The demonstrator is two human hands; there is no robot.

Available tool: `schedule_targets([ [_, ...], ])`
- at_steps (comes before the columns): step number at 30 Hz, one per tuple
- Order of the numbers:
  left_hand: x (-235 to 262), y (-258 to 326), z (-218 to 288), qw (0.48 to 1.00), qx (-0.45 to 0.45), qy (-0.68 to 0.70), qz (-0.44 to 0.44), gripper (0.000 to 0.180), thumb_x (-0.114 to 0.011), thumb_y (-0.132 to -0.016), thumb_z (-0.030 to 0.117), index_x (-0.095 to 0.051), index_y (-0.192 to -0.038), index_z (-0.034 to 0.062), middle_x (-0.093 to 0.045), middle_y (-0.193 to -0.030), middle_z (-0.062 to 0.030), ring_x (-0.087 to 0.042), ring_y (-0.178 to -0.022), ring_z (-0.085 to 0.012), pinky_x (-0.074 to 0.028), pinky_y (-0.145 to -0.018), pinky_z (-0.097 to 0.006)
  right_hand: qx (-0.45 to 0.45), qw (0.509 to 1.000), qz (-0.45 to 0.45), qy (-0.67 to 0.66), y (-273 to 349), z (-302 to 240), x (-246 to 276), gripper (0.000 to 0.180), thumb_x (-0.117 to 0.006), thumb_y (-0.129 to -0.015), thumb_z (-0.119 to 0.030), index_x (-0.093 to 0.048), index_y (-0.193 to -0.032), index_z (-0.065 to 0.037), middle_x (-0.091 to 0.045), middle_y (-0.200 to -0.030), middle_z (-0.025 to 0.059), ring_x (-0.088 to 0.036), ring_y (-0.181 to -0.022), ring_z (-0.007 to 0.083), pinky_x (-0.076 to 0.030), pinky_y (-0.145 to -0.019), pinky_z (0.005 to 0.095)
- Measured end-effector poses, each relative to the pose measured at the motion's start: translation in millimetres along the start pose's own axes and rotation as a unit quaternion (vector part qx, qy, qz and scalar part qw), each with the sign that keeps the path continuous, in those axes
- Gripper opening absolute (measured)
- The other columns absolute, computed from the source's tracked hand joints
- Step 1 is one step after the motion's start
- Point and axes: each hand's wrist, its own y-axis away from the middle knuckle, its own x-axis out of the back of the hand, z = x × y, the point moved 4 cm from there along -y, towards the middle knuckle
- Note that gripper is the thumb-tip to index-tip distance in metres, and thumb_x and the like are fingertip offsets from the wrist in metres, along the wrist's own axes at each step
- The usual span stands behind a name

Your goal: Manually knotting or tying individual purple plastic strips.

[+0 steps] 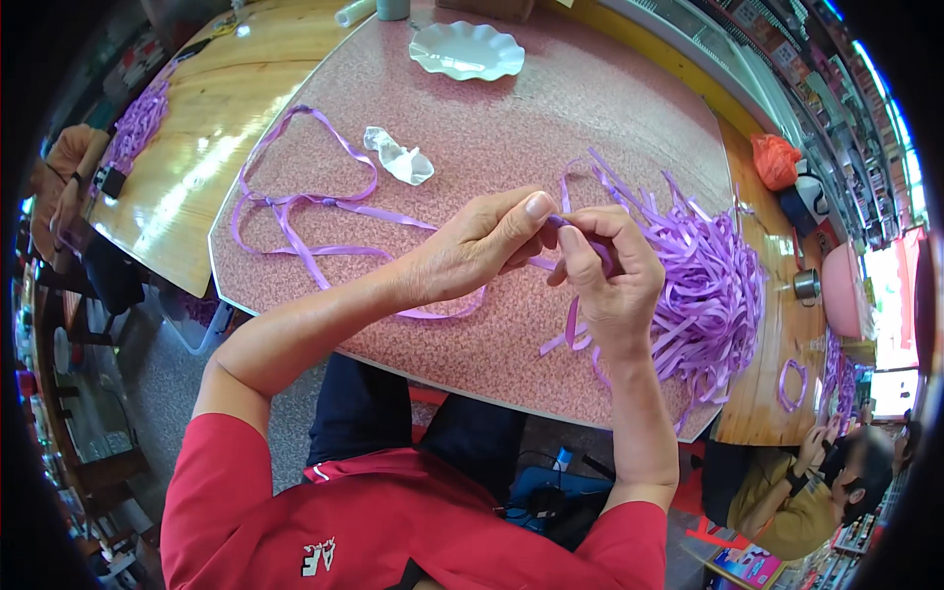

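Note:
Both my hands meet over the pink speckled tabletop, pinching a purple ribbon between them. My left hand grips it with thumb and fingers pressed together. My right hand holds the same ribbon close beside, fingers curled, with a length hanging below. From there more ribbon trails left across the table in loose loops, with small knots along it. Just right of my right hand lies a big heap of cut purple ribbons. The exact spot between my fingertips is partly hidden.
A crumpled white tissue and a white scalloped plate lie farther back. Wooden tables adjoin on both sides. One person sits at the left near another ribbon pile; another person sits at the lower right. A red bag is at the right.

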Motion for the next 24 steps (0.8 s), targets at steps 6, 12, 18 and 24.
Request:
schedule_targets([
  [6,15.8,2.0,-3.7,0.954,-0.142,-0.262,0.024,0.032,-0.05,-0.101,0.032,-0.052,-0.106,0.0008,-0.06,-0.081,-0.0143,-0.063,-0.076,-0.0273,-0.048,-0.066,-0.04,-0.116,0.984,-0.033,-0.132,-0.3,16.8,-8.7,0.013,-0.06,-0.095,-0.008,-0.062,-0.1,0.003,-0.061,-0.081,0.0041,-0.055,-0.061,0.0061,-0.054,-0.05,0.023],
  [12,18.9,4.2,-5.0,0.889,-0.254,-0.382,0.002,0.019,-0.057,-0.095,0.019,-0.054,-0.102,0.002,-0.054,-0.074,-0.0154,-0.057,-0.061,-0.0357,-0.043,-0.052,-0.044,-0.107,0.98,-0.063,-0.157,5.3,30.4,-9.2,0.014,-0.061,-0.094,-0.007,-0.062,-0.101,0.005,-0.061,-0.087,0.0092,-0.055,-0.059,0.008,-0.051,-0.047,0.0216],
  [18,20.8,2.1,-4.1,0.89,-0.244,-0.384,-0.023,0.019,-0.058,-0.095,0.021,-0.057,-0.088,0.0043,-0.052,-0.073,-0.0134,-0.057,-0.064,-0.0353,-0.043,-0.054,-0.044,0.034,0.997,-0.069,0.019,6.6,25.1,-0.9,0.011,-0.066,-0.089,0.0,-0.063,-0.099,0.004,-0.061,-0.09,0.0119,-0.059,-0.062,0.0096,-0.047,-0.047,0.021],
  [24,29.0,-0.9,-15.6,0.932,-0.193,-0.28,-0.128,0.026,-0.052,-0.099,0.024,-0.058,-0.091,-0.0007,-0.054,-0.069,-0.0153,-0.057,-0.061,-0.0362,-0.042,-0.054,-0.043,0.293,0.923,-0.101,0.229,2.1,8.4,-5.2,0.014,-0.07,-0.084,0.003,-0.062,-0.095,0.004,-0.062,-0.088,0.0143,-0.064,-0.064,0.0155,-0.049,-0.05,0.0234],
])
